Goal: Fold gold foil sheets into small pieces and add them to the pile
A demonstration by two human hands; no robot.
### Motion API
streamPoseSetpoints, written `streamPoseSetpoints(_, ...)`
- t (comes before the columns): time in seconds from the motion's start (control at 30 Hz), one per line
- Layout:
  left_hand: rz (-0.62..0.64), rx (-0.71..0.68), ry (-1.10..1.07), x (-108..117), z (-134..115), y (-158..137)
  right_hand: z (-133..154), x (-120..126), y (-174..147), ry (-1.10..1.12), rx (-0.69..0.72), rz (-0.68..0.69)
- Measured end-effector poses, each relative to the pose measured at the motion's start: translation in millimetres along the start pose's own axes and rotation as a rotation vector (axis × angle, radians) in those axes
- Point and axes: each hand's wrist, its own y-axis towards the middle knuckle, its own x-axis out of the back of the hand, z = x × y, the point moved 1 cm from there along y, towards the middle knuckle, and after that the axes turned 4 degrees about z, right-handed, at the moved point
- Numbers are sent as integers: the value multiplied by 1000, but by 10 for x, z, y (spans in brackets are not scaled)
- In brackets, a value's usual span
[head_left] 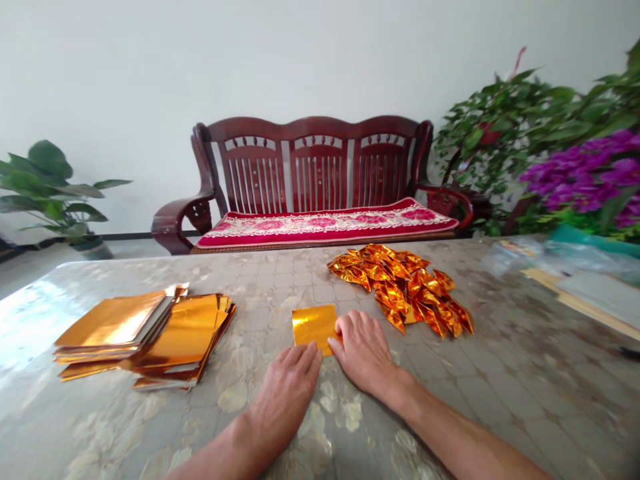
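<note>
A small gold foil paper sheet (313,325) lies on the patterned table in front of me, apparently folded, though its edges are partly covered. My left hand (289,381) has its fingers pressed together at the sheet's near edge. At the right edge, my right hand (364,348) is closed, with curled fingers and the thumb on the paper. To the left are stacks of flat gold foil sheets (183,328), some showing pale undersides. Beyond my right hand lies a pile of folded gold foil pieces (400,283) with pointed ends.
The table (265,280) has a shiny floral covering. Clear plastic bags (520,253) and a pale board-like stack (600,300) sit at its right side. Behind stands a dark wooden bench (317,167) with a red floral cushion (325,223). Potted plants (55,193) and purple flowers (585,170) flank it.
</note>
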Motion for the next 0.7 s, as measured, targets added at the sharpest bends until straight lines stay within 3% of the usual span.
streamPoseSetpoints(0.2,-3,86,56,-64,26,-131,-92,10,-7,-53,2,32)
streamPoseSetpoints(0.37,24,115,58,11,37,-151,-149,21,5,-47,0,22)
streamPoseSetpoints(0.6,14,143,42,119,125,-40,-289,72,26,288,125,-188)
streamPoseSetpoints(0.7,-23,161,20,82,183,15,-255,71,12,355,191,-201)
